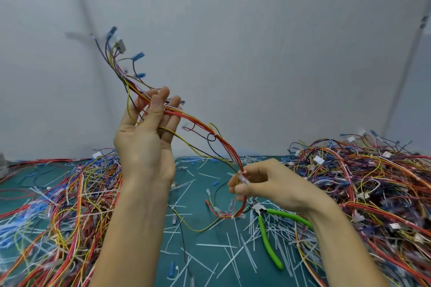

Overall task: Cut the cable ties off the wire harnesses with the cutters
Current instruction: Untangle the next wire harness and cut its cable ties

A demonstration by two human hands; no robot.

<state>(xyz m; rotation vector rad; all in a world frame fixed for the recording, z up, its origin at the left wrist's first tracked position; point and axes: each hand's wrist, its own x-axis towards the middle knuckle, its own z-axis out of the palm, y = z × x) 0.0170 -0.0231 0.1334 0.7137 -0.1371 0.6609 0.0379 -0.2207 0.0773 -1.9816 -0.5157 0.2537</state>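
Harness [224, 143] pinched by left hand [144, 140], right hand [263, 184]; cutters [264, 235] lie apart.

Teal-green cutting mat [205, 251] lying across the bench, littered with wiring.
A tangled heap of red, yellow and blue wire harnesses [58, 205] is sprawling over the mat's left side, and a taller heap of multicoloured wire harnesses [373, 182] is piling up on the right. Between them thin white cut cable-tie strips [233, 254] are lying scattered, and steel cutters with lime-green handles [268, 235] are resting beside the right heap.
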